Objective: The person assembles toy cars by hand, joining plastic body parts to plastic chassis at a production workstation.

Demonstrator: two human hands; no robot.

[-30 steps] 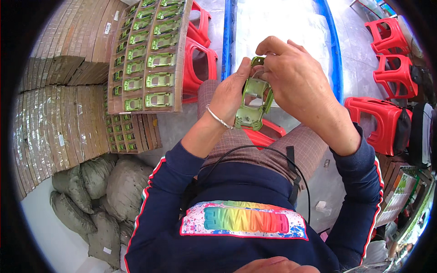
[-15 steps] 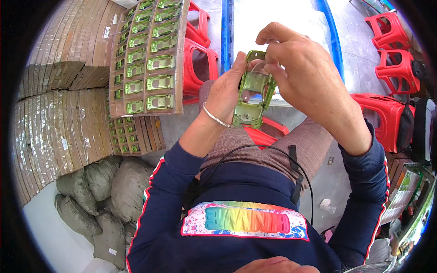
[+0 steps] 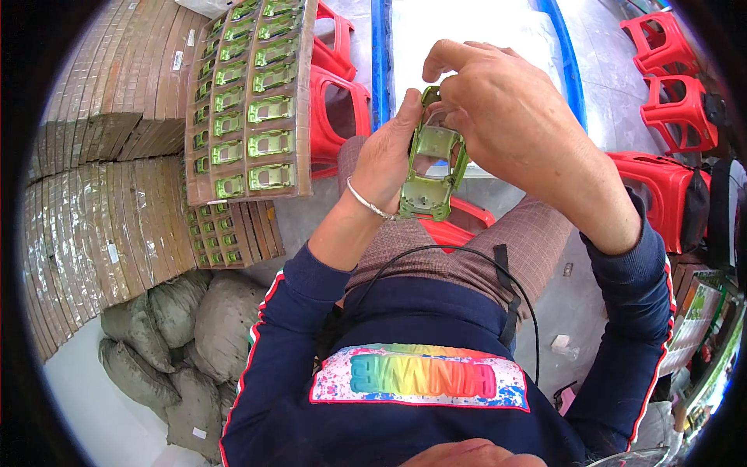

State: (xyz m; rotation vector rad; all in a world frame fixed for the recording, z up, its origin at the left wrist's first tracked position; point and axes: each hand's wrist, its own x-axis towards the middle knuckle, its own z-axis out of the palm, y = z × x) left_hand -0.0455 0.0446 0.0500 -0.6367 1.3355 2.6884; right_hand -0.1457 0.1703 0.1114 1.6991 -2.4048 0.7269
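A green plastic toy car body (image 3: pixel 430 189) with open window gaps is held up over my lap. My left hand (image 3: pixel 387 159) grips it along its left side, thumb up near the top end. Bent over the upper right of the shell, my right hand (image 3: pixel 506 113) has its thumb and fingertips pressed together at the upper window opening. A small clear piece seems to lie in that opening, but the fingers cover most of it. At the left stands a cardboard tray (image 3: pixel 303 156) with rows of similar green car bodies.
Stacked cardboard trays (image 3: pixel 109 233) fill the left side, above grey sacks (image 3: pixel 226 323). Ahead is a white tabletop (image 3: pixel 475 23) with blue edges (image 3: pixel 380 62). Red stools (image 3: pixel 338 109) stand on both sides. A black cable (image 3: pixel 467 251) loops across my lap.
My right hand has shifted slightly left and closer over the shell's top end, covering more of the upper opening. My left hand keeps its grip. The view has moved slightly.
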